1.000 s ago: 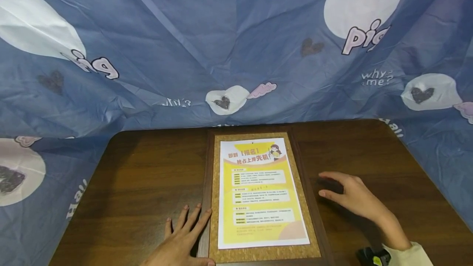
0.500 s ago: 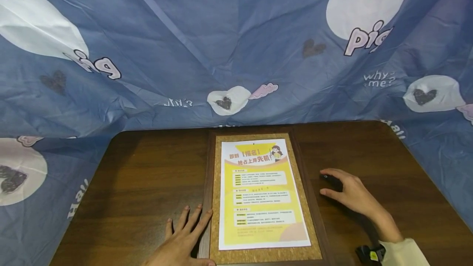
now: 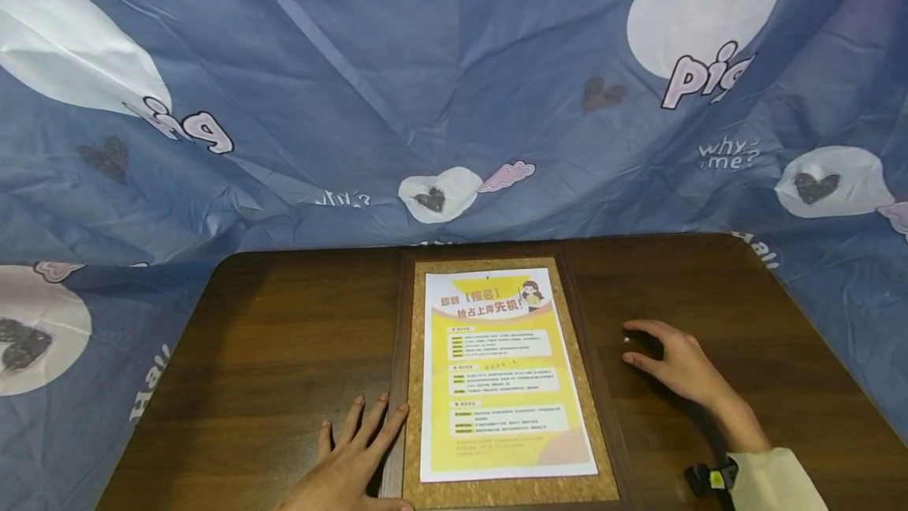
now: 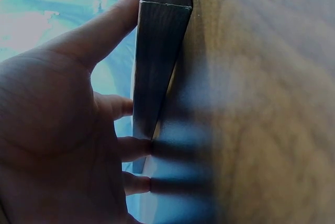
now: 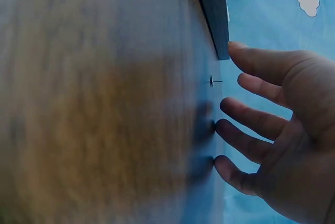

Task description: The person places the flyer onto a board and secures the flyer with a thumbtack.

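A yellow and white printed poster [image 3: 496,385] lies on a cork board [image 3: 525,489] with a dark wooden frame [image 3: 397,330]. My left hand [image 3: 340,464] has its fingers spread, fingertips at the frame's left side; in the left wrist view the thumb reaches along the frame [image 4: 162,46]. A small thumbtack [image 3: 627,339] sits on the table right of the board. The right wrist view shows this thumbtack [image 5: 212,81] with its point away from the tabletop. My right hand [image 3: 681,369] is beside it, fingers loosely bent, thumb and index finger apart, holding nothing.
The brown wooden table [image 3: 284,337] has rounded far corners. Behind it hangs a blue printed cloth [image 3: 355,101]. A small dark dot, perhaps a tack head [image 3: 487,277], marks the poster's top edge. A black wrist device [image 3: 709,479] sits by the right sleeve.
My right hand has shifted slightly right, away from the board. The thumbtack, not visible a second ago, now shows clearly off the fingertips. The left hand and board have stayed put.
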